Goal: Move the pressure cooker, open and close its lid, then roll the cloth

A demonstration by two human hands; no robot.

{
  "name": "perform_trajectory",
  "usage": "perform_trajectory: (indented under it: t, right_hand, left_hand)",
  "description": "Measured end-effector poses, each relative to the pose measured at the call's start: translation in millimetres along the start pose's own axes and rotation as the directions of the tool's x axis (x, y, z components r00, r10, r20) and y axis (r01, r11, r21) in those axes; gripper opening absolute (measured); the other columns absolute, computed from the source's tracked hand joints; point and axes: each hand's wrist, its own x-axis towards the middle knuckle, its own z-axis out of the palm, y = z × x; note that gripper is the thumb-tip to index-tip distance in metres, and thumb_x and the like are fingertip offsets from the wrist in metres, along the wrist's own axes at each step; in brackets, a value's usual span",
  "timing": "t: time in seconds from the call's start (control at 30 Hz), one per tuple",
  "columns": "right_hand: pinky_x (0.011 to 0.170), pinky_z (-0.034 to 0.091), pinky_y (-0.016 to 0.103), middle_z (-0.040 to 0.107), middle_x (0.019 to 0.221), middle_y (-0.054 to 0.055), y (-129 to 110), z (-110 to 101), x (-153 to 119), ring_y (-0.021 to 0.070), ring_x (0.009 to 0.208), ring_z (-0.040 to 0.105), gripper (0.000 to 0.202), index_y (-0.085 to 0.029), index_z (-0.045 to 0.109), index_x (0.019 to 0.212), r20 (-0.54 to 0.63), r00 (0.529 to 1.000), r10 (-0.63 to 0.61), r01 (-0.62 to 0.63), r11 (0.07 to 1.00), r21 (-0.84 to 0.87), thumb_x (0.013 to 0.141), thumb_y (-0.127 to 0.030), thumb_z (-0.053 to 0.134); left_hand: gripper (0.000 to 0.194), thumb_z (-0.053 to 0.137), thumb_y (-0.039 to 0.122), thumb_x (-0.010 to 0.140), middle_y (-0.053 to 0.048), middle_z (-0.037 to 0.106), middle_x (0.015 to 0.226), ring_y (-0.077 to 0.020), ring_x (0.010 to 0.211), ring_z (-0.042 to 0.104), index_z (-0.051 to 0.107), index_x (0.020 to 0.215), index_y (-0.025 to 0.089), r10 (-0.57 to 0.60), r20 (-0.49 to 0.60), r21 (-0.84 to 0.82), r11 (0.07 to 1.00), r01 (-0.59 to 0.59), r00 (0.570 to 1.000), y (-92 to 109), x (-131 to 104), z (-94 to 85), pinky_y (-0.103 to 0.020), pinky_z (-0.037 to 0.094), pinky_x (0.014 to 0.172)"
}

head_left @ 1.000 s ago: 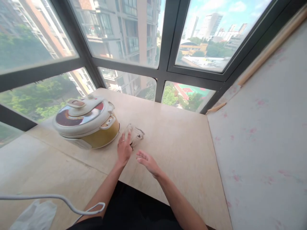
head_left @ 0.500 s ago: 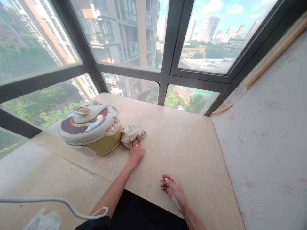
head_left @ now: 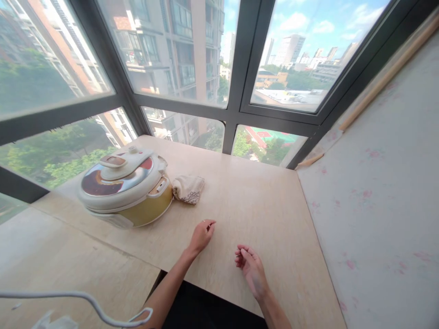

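A folded beige cloth (head_left: 188, 188) with a patterned edge lies against the right side of a rice cooker (head_left: 125, 187) with a white lid and a gold body. Nearer to me than the cloth and apart from it, my left hand (head_left: 201, 237) hovers at the tabletop, fingers loosely bent, a small gap between thumb and fingers, nothing in it. To its right, my right hand (head_left: 252, 269) is held palm inward, with loosely curled fingers a little apart. Nothing shows in that hand either.
The pale tabletop (head_left: 240, 196) meets dark-framed windows (head_left: 236, 82) behind and a flowered wall (head_left: 370, 205) on the right. A white cable (head_left: 68, 294) crosses the lower left, above a piece of white plastic (head_left: 55, 320). A seam runs across the table's left part.
My left hand has let go of the cloth and drawn back toward me and slightly right. The cloth now lies more neatly folded. My right hand has barely moved, its fingers slightly more curled.
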Motion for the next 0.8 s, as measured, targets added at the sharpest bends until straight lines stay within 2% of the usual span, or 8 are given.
perform_trajectory:
  t: [0.1, 0.17, 0.3, 0.37, 0.5, 0.6, 0.7, 0.8]
  right_hand:
    - [0.064, 0.05, 0.029, 0.07, 0.082, 0.003, -19, -15, 11, 0.0157, 0.069, 0.061, 0.039, -0.02, 0.074, 0.093, -0.073, 0.992, -0.106, 0.106, 0.994, 0.002, 0.069, -0.05, 0.086]
    - [0.064, 0.05, 0.029, 0.069, 0.081, 0.002, -30, -32, 18, 0.0155, 0.069, 0.061, 0.041, -0.02, 0.073, 0.093, -0.165, 0.966, -0.197, 0.193, 0.98, -0.038, 0.07, -0.051, 0.084]
    - [0.063, 0.05, 0.03, 0.066, 0.075, 0.001, -42, -66, 25, 0.0153, 0.065, 0.059, 0.048, -0.017, 0.07, 0.093, -0.395, 0.84, -0.372, 0.326, 0.928, -0.181, 0.067, -0.056, 0.081]
    - [0.062, 0.049, 0.029, 0.065, 0.073, 0.001, -43, -76, 26, 0.0148, 0.063, 0.057, 0.049, -0.017, 0.068, 0.093, -0.446, 0.793, -0.416, 0.36, 0.909, -0.207, 0.066, -0.058, 0.079]
    - [0.059, 0.049, 0.028, 0.063, 0.071, 0.001, -41, -78, 29, 0.0144, 0.06, 0.056, 0.049, -0.017, 0.067, 0.092, -0.445, 0.78, -0.439, 0.364, 0.898, -0.248, 0.068, -0.059, 0.075]
    - [0.059, 0.05, 0.03, 0.064, 0.071, 0.002, -38, -71, 34, 0.0157, 0.06, 0.058, 0.046, -0.016, 0.067, 0.092, -0.418, 0.772, -0.479, 0.336, 0.866, -0.371, 0.074, -0.059, 0.068]
    - [0.061, 0.051, 0.032, 0.066, 0.072, 0.004, -35, -64, 37, 0.0177, 0.061, 0.061, 0.044, -0.016, 0.068, 0.094, -0.353, 0.778, -0.52, 0.296, 0.799, -0.523, 0.081, -0.057, 0.059]
    - [0.068, 0.053, 0.034, 0.071, 0.076, 0.007, -30, -58, 38, 0.0215, 0.068, 0.066, 0.043, -0.016, 0.071, 0.093, -0.253, 0.78, -0.572, 0.27, 0.672, -0.689, 0.084, -0.054, 0.053]
  left_hand:
    - [0.032, 0.044, 0.031, 0.093, -0.008, 0.076, 0.095, -0.0206, 0.083, 0.07, 0.073, 0.099, 0.019, -0.029, -0.024, -0.072, 0.997, 0.027, 0.999, -1, -36, 12.4, -0.035, 0.055, 0.08]
    - [0.032, 0.044, 0.032, 0.093, -0.008, 0.076, 0.093, -0.0212, 0.083, 0.07, 0.073, 0.097, 0.02, -0.033, -0.053, -0.081, 0.996, 0.029, 0.998, -1, -46, 16.7, -0.036, 0.055, 0.08]
    - [0.029, 0.047, 0.032, 0.09, -0.008, 0.077, 0.093, -0.024, 0.087, 0.071, 0.074, 0.093, 0.022, -0.028, -0.107, -0.051, 0.998, 0.023, 0.994, 5, -45, 22.1, -0.04, 0.055, 0.083]
    - [0.029, 0.048, 0.032, 0.09, -0.009, 0.078, 0.095, -0.0253, 0.088, 0.072, 0.074, 0.092, 0.022, -0.03, -0.127, -0.015, 0.999, 0.028, 0.991, 8, -40, 24.5, -0.041, 0.055, 0.084]
    - [0.029, 0.047, 0.03, 0.09, -0.008, 0.078, 0.097, -0.026, 0.089, 0.073, 0.074, 0.094, 0.021, -0.033, -0.131, 0.055, 0.998, 0.04, 0.991, 10, -37, 27.0, -0.04, 0.054, 0.082]
    - [0.029, 0.047, 0.03, 0.09, -0.008, 0.078, 0.097, -0.0256, 0.089, 0.073, 0.074, 0.095, 0.021, -0.018, -0.121, 0.071, 0.997, 0.027, 0.992, 10, -37, 26.4, -0.039, 0.054, 0.082]
    - [0.03, 0.046, 0.031, 0.09, -0.008, 0.078, 0.097, -0.0253, 0.088, 0.073, 0.074, 0.094, 0.022, -0.014, -0.116, 0.065, 0.998, 0.021, 0.993, 10, -37, 25.5, -0.039, 0.055, 0.082]
    - [0.03, 0.046, 0.031, 0.091, -0.007, 0.078, 0.097, -0.0251, 0.088, 0.072, 0.074, 0.094, 0.022, -0.021, -0.119, 0.06, 0.998, 0.028, 0.993, 10, -37, 25.2, -0.038, 0.055, 0.082]
